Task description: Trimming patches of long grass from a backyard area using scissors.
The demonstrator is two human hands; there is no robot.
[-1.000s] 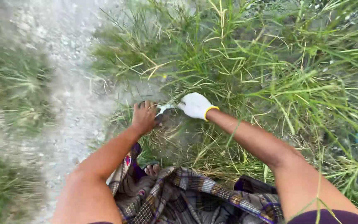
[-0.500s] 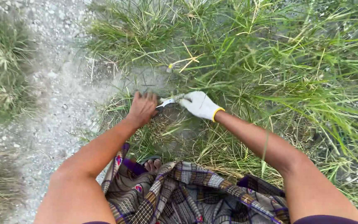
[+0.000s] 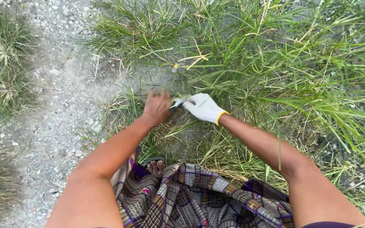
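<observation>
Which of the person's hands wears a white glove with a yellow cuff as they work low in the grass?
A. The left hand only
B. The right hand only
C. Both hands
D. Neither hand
B: the right hand is covered by a white glove with a yellow cuff, while the left hand beside it is bare, both down among the grass.

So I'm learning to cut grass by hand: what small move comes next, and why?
Probably draw the sickle blade through the stems: the gloved right hand already grips the grass tuft, and the bare left hand holds the tool at its base.
</observation>
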